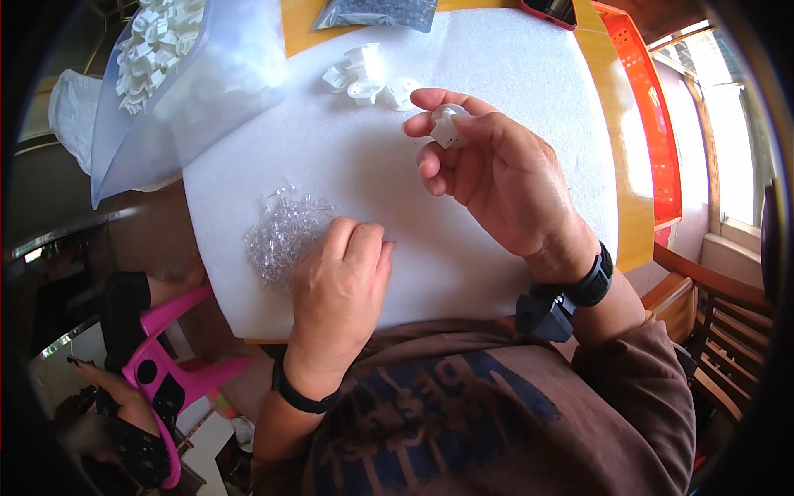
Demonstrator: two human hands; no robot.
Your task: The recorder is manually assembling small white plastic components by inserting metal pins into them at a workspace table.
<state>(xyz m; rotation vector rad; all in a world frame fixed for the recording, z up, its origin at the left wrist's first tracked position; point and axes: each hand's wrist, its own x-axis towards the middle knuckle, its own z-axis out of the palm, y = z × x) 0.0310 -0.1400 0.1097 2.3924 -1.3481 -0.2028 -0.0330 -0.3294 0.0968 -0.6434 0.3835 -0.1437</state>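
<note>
Between the thumb and fingers of my right hand (517, 178) sits a small white plastic part (447, 130) with a round base, held up above the white foam sheet (405, 198). My left hand (343, 277) is closed with its fingertips pressed together and turned down, at the right edge of a pile of small clear plastic pieces (277, 236). Whatever is in those fingertips, if anything, is hidden. Beyond my right hand, a small cluster of similar white plastic parts (364, 83) lies on the foam.
A translucent plastic bag (198, 107) full of white parts leans over the far left edge. At the back are a bag of small dark pieces (376, 12) and a phone (552, 10). An orange crate (653, 132) stands right; a person sits by a pink chair (178, 376) lower left.
</note>
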